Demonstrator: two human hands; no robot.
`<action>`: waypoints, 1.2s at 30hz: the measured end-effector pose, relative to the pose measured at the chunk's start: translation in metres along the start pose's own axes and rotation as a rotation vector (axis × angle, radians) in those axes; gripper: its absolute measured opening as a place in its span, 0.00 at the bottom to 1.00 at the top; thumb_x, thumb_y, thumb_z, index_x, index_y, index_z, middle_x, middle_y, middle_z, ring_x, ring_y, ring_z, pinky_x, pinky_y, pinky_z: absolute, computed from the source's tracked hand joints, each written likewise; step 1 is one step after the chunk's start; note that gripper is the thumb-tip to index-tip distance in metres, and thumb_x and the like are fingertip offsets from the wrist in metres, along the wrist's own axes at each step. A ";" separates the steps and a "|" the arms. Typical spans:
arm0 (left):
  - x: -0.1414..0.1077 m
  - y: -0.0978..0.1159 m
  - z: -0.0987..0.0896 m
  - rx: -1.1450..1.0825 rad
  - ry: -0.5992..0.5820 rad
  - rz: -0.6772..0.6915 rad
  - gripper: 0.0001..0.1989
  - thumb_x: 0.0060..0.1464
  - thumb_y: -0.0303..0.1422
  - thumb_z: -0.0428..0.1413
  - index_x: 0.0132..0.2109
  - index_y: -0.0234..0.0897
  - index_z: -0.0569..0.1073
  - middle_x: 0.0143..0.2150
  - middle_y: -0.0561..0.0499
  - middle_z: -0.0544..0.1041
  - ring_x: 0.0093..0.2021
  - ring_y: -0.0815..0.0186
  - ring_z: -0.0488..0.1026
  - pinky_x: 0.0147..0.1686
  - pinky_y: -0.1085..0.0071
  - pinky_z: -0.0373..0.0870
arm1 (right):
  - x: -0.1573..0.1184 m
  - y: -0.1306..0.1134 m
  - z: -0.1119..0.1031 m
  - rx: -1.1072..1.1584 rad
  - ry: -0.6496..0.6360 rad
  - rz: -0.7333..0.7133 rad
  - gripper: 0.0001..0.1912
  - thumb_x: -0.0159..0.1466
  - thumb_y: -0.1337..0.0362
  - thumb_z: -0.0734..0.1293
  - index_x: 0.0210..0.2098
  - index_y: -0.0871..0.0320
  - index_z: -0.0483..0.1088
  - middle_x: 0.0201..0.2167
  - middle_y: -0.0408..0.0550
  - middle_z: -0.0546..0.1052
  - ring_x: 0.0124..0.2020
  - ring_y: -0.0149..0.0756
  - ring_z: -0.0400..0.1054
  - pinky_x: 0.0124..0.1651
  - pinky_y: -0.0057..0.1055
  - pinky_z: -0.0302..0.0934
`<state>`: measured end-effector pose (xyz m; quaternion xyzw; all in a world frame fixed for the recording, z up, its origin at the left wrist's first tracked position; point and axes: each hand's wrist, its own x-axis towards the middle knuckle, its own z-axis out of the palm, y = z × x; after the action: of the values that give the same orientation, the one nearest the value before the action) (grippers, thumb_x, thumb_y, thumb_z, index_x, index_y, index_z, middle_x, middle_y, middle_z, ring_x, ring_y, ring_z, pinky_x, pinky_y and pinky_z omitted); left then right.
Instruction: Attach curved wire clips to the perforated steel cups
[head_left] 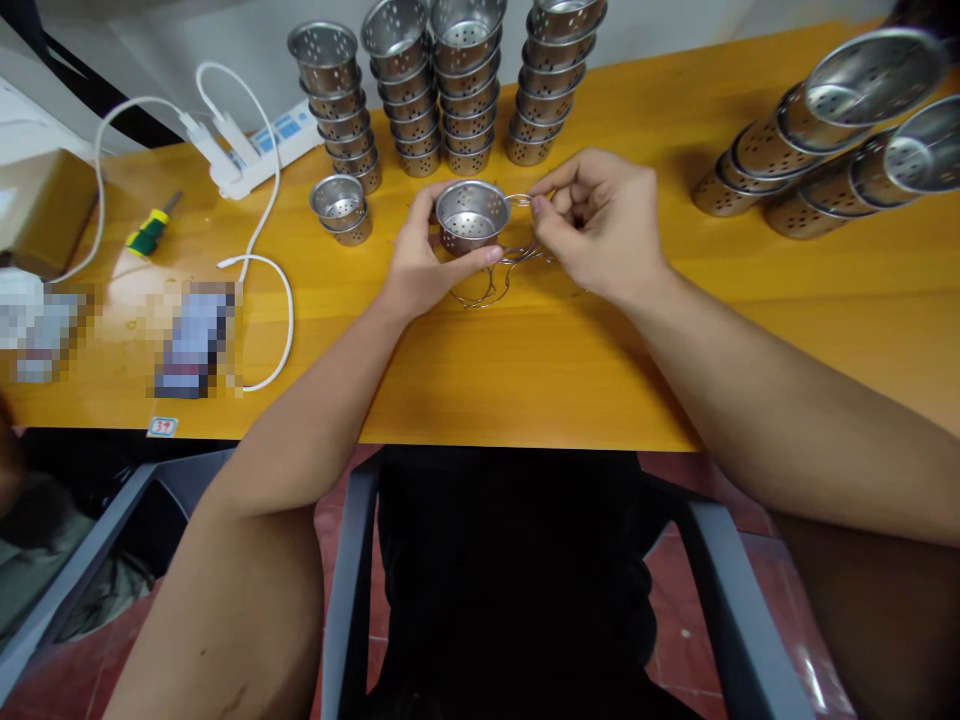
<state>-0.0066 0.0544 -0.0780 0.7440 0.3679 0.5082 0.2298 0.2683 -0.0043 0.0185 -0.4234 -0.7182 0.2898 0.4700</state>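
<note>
A perforated metal cup (471,218) sits upright in the grip of my left hand (431,255), its fingers around the left side and thumb along the front. My right hand (600,215) pinches a thin wire ring (519,200) between thumb and index finger, at the right rim of the cup. Whether the ring is joined to the cup cannot be told. More thin wire pieces (491,290) lie on the table just below the cup, partly behind my left thumb.
Tall stacks of perforated cups (466,80) stand at the back, others (765,150) at the right. A short stack (341,208) is left of my hand. Farther left are a power strip (274,150), white cable (291,310), screwdriver (150,230), phone (195,340) and cardboard box (45,210).
</note>
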 end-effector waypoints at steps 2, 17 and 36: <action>-0.002 0.004 0.002 0.002 -0.034 0.001 0.44 0.70 0.58 0.80 0.81 0.53 0.72 0.75 0.40 0.87 0.74 0.42 0.90 0.75 0.38 0.94 | -0.002 -0.006 0.003 0.020 -0.014 0.002 0.30 0.76 0.24 0.82 0.46 0.41 0.80 0.30 0.43 0.71 0.31 0.46 0.61 0.39 0.50 0.65; -0.012 0.040 0.002 0.084 -0.234 0.065 0.48 0.74 0.65 0.74 0.86 0.52 0.65 0.80 0.39 0.81 0.81 0.41 0.84 0.85 0.41 0.84 | -0.007 -0.022 0.006 -0.029 -0.048 0.069 0.23 0.76 0.30 0.80 0.48 0.39 0.84 0.31 0.45 0.74 0.35 0.50 0.67 0.46 0.56 0.71; -0.014 0.034 0.007 0.053 -0.236 0.123 0.46 0.79 0.63 0.68 0.86 0.47 0.62 0.79 0.37 0.79 0.82 0.42 0.83 0.85 0.36 0.84 | -0.002 0.007 0.014 0.058 0.019 -0.120 0.24 0.82 0.32 0.83 0.46 0.43 0.83 0.26 0.43 0.69 0.27 0.44 0.60 0.31 0.45 0.58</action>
<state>0.0074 0.0225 -0.0648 0.8257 0.3051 0.4203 0.2200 0.2580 -0.0030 0.0061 -0.3687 -0.7290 0.2778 0.5055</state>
